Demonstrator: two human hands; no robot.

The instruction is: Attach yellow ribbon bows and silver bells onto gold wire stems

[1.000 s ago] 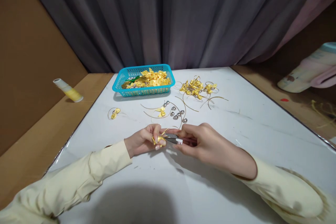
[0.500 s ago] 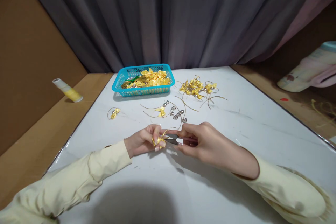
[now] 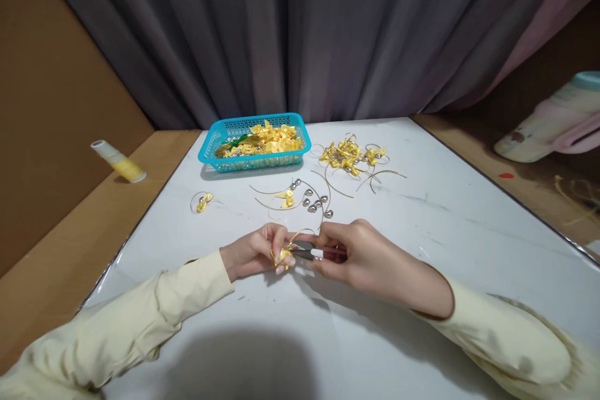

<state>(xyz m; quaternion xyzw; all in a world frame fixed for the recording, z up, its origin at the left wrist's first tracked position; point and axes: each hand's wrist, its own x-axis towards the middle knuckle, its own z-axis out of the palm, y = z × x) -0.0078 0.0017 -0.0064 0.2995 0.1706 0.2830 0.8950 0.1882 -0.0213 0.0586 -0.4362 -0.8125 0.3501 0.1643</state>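
Note:
Between the thumb and fingers of my left hand [image 3: 265,249] is a yellow ribbon bow [image 3: 283,256] with thin gold cord looping up from it. My right hand [image 3: 356,253] is closed around small dark-bladed thread snips [image 3: 304,250], their tips pointing left at the cord beside the bow. My fingers hide most of the snips' handles. Just beyond my hands lie another yellow bow [image 3: 287,199], several silver beads [image 3: 315,207] and curved pieces of gold cord [image 3: 337,190].
A blue basket [image 3: 255,165] of yellow bows stands at the back. Right of it is a pile of bows with cords [image 3: 344,155]. One looped bow [image 3: 204,202] lies at left, near a yellow thread spool [image 3: 124,166]. A tumbler [image 3: 539,122] is at far right.
The blades of the snips have come closer together at the cord. My right hand has shifted slightly left; my left hand keeps its hold on the bow.

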